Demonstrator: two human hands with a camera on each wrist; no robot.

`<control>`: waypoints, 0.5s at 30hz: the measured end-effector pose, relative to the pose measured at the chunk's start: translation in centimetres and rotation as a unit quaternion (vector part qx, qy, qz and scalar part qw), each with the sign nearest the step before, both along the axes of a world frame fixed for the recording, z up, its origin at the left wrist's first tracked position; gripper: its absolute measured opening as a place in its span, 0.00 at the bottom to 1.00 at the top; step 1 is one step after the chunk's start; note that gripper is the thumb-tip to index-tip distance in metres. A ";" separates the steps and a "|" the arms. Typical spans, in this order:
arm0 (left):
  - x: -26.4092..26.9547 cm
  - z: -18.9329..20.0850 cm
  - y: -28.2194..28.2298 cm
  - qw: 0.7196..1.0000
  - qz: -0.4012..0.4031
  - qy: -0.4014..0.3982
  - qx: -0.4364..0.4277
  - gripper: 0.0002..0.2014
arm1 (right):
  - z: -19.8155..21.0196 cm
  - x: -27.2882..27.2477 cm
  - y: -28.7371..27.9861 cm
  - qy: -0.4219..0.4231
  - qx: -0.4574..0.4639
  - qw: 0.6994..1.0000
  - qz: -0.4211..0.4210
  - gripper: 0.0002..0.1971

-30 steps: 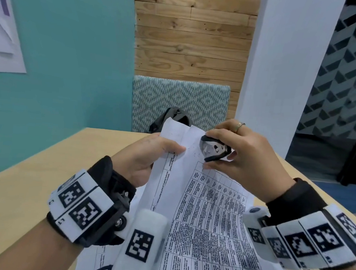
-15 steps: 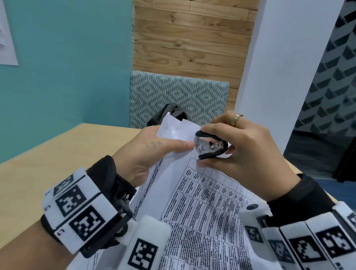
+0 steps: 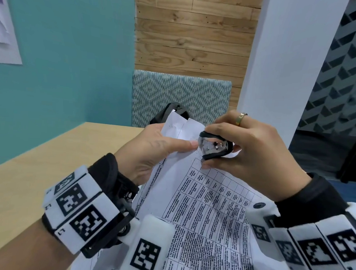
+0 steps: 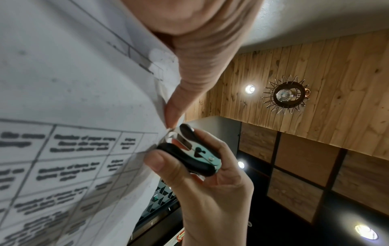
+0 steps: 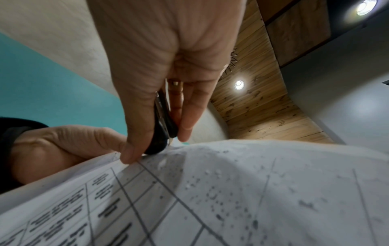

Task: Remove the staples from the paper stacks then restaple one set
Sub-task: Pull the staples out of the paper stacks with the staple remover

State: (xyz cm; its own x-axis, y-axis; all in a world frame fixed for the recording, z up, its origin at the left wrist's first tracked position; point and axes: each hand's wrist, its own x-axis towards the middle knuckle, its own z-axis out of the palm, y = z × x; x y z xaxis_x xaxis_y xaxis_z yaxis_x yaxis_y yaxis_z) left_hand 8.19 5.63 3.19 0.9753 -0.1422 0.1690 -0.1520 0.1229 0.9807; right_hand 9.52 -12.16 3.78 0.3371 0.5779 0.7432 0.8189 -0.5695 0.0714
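A stack of printed paper (image 3: 206, 208) with a table on it is held up off the wooden table (image 3: 25, 188). My left hand (image 3: 151, 152) pinches the stack near its top corner, thumb on the front. My right hand (image 3: 240, 150) squeezes a black and chrome staple remover (image 3: 214, 148), whose claws bite into the top corner of the paper right beside my left thumb. The remover (image 4: 189, 154) and paper (image 4: 73, 116) also show in the left wrist view, and the remover (image 5: 162, 126) edge-on in the right wrist view. No staple is visible.
A patterned teal chair back (image 3: 181, 98) stands behind the table with a black bag (image 3: 174, 112) on it. A teal wall lies to the left and a white pillar (image 3: 279, 68) to the right.
The remover's claws have closed on the paper's top corner next to my left thumb. Both hands and the stack have shifted slightly within the view.
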 end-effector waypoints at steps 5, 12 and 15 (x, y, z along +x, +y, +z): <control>0.0 0.0 0.1 1.000 -0.002 -0.001 -0.001 0.16 | -0.1 -0.1 0.1 0.003 0.007 1.000 0.010 0.21; -0.1 0.1 0.1 1.000 -0.013 -0.002 -0.005 0.16 | 0.1 -0.1 0.1 0.003 0.012 1.000 0.007 0.21; 0.0 0.0 0.1 1.000 -0.017 -0.001 -0.008 0.16 | 0.1 -0.1 0.0 0.004 0.014 1.000 0.007 0.21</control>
State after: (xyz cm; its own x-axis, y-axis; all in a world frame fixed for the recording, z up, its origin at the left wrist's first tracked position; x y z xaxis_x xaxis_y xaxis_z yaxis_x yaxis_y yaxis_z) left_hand 8.15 5.70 3.22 0.9697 -0.1714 0.1738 -0.1498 0.1444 0.9781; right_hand 9.41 -12.13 3.86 0.3355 0.5616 0.7563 0.8275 -0.5594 0.0484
